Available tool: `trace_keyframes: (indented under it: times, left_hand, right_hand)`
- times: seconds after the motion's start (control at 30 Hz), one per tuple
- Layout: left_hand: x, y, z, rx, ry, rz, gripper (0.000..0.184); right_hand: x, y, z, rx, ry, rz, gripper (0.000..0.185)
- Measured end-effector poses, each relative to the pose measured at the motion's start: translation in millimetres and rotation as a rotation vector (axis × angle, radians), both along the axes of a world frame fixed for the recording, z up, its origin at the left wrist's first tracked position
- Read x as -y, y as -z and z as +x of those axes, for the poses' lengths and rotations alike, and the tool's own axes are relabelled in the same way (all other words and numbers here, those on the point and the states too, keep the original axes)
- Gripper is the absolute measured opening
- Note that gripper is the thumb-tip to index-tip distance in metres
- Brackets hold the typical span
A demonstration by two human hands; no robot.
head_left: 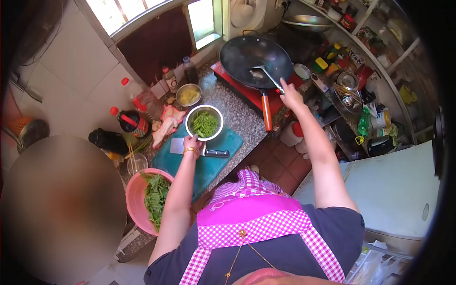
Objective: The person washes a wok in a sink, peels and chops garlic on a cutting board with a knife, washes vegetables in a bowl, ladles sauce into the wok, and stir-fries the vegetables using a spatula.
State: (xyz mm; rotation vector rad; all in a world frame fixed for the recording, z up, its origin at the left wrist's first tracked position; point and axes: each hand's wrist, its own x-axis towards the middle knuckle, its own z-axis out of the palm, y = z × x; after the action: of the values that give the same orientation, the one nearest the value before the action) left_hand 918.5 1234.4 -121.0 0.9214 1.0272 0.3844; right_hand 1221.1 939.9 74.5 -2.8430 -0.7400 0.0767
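My left hand [192,142] grips the near rim of a metal bowl [189,115] of cut green vegetables [205,125]. The bowl is above or on the far part of a green cutting board [209,175]; which, I cannot tell. A cleaver [217,153] lies on the board, partly hidden by my left wrist. My right hand [291,97] is closed around the handle of a spatula [268,76]. The spatula's head rests inside a black wok [240,54], by a small pale heap of food [257,74]. The wok's wooden handle [267,111] points toward me.
A pink basin [134,204] of leafy greens stands left of the board. Behind it are bottles [135,122], raw meat [166,129] and a small bowl of yellowish food [189,95]. Shelves of jars and utensils line the right, beside a pale appliance top [380,185].
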Motion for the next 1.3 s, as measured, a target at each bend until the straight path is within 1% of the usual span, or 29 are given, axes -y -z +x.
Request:
trace_keyframes:
  times: [0.03, 0.07, 0.1, 0.13, 0.17, 0.23, 0.3, 0.33, 0.43, 0.53, 0.57, 0.63, 0.67, 0.7, 0.73, 0.77, 0.8, 0.83, 0.87, 0.93, 0.97, 1.07, 1.1, 1.2, 1.23, 1.3]
  left_hand:
    - [3.3, -5.2, 4.9, -0.055, -0.002, -0.029, 0.027]
    - [6.0, -15.3, 6.9, -0.043, -0.017, -0.042, 0.026]
    - [9.0, -22.5, 6.7, -0.035, -0.032, -0.059, 0.024]
    - [11.5, -27.4, 8.0, -0.027, -0.049, -0.077, 0.023]
    - [8.6, -14.8, 10.7, 0.031, -0.115, -0.077, 0.024]
    - [14.9, -30.3, 12.4, 0.040, -0.102, -0.057, 0.025]
    - [19.7, -34.0, 10.0, 0.061, -0.094, -0.048, 0.025]
    - [21.3, -35.4, 12.8, 0.078, -0.106, -0.055, 0.023]
    - [34.3, -73.4, 17.4, 0.178, -0.052, -0.037, 0.018]
    - [54.3, -118.6, 18.1, 0.255, -0.003, -0.011, 0.016]
    - [61.8, -131.0, 18.0, 0.270, 0.014, 0.007, 0.016]
    - [73.8, -149.8, 18.7, 0.261, 0.070, 0.060, 0.015]
    - [77.8, -155.0, 21.1, 0.258, 0.103, 0.070, 0.015]
    - [81.9, -158.8, 23.0, 0.253, 0.136, 0.079, 0.016]
    - [86.6, -161.1, 23.9, 0.244, 0.169, 0.088, 0.016]
    - [91.0, -162.9, 26.0, 0.250, 0.195, 0.095, 0.016]
    - [96.7, -166.4, 29.0, 0.267, 0.192, 0.081, 0.016]
    - [102.9, -170.0, 31.1, 0.281, 0.187, 0.066, 0.016]
    - [106.7, -170.9, 31.2, 0.296, 0.181, 0.049, 0.016]
    - [104.9, -159.4, 30.2, 0.286, 0.181, 0.045, 0.017]
    - [103.8, -158.2, 30.3, 0.290, 0.163, 0.043, 0.017]
    - [98.8, -158.7, 29.3, 0.275, 0.152, 0.048, 0.018]
    - [100.4, -159.3, 28.6, 0.261, 0.156, 0.044, 0.018]
    - [106.0, -159.1, 24.2, 0.233, 0.159, 0.034, 0.018]
    - [105.6, -155.6, 24.1, 0.228, 0.169, 0.045, 0.018]
    - [109.6, -159.1, 23.6, 0.243, 0.151, 0.040, 0.017]
  right_hand:
    - [3.4, 11.3, 12.3, -0.001, -0.033, -0.018, 0.057]
    - [5.3, 21.4, 21.5, -0.006, -0.068, -0.040, 0.054]
    - [11.7, 10.4, 15.9, 0.052, -0.092, -0.029, 0.052]
    - [21.7, -2.0, 11.2, 0.042, -0.126, -0.016, 0.052]
    - [35.7, -13.2, 10.1, 0.032, -0.161, -0.004, 0.051]
    - [53.7, -37.3, 11.5, -0.010, -0.197, -0.018, 0.052]
    - [60.7, -43.0, 12.6, -0.086, -0.194, -0.016, 0.052]
    - [59.2, -35.8, 15.6, -0.073, -0.194, -0.004, 0.053]
    - [51.1, -3.4, 31.0, -0.013, -0.199, 0.022, 0.054]
    - [46.3, -2.7, 26.4, -0.054, -0.132, -0.067, 0.052]
    - [44.4, 2.0, 26.9, 0.005, -0.130, -0.120, 0.046]
    - [31.6, -30.0, -10.2, 0.466, -0.332, 0.052, 0.042]
    - [10.8, -45.5, -32.1, 0.405, -0.357, 0.248, 0.038]
    - [-8.4, -48.7, -45.3, 0.277, -0.541, 0.469, 0.035]
    - [-26.1, -54.9, -69.7, 0.025, -0.701, 0.600, 0.034]
    - [-41.7, -44.9, -87.3, -0.154, -0.878, 0.571, 0.037]
    - [-56.5, -29.1, -102.3, -0.121, -1.028, 0.466, 0.042]
    - [-65.0, -20.5, -115.7, -0.032, -1.041, 0.320, 0.048]
    - [-77.6, -10.7, -119.8, 0.059, -1.030, 0.260, 0.052]
    - [-95.2, 0.5, -117.9, 0.088, -0.900, 0.175, 0.052]
    - [-100.3, 0.4, -120.6, 0.067, -0.871, 0.146, 0.057]
    - [-100.2, -5.3, -132.5, -0.247, -0.746, 0.010, 0.068]
    - [-103.1, -0.9, -131.7, -0.280, -0.748, 0.003, 0.073]
    - [-109.5, 14.2, -128.9, -0.304, -0.814, -0.061, 0.074]
    - [-110.6, 19.1, -130.8, -0.260, -0.819, -0.042, 0.067]
    - [-111.4, 11.7, -138.2, -0.234, -0.807, -0.053, 0.061]
